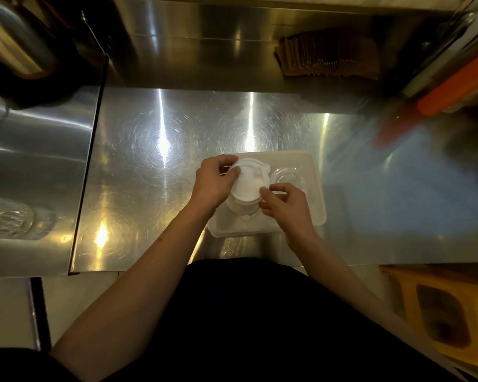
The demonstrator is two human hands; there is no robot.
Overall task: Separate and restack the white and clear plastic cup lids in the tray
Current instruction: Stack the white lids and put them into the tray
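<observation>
Both hands grip a stack of white lids over the tray: left hand pinching its far rim, right hand its near edge. Stack leans toward the person. Clear lids lie inside, right.

I count one white tray on one steel counter. In it are two groups of lids: one stack of white lids, too blurred for me to count singly, and one group of clear lids, number unclear. Two hands are mine, left hand and right hand. One yellow stool stands below.
</observation>
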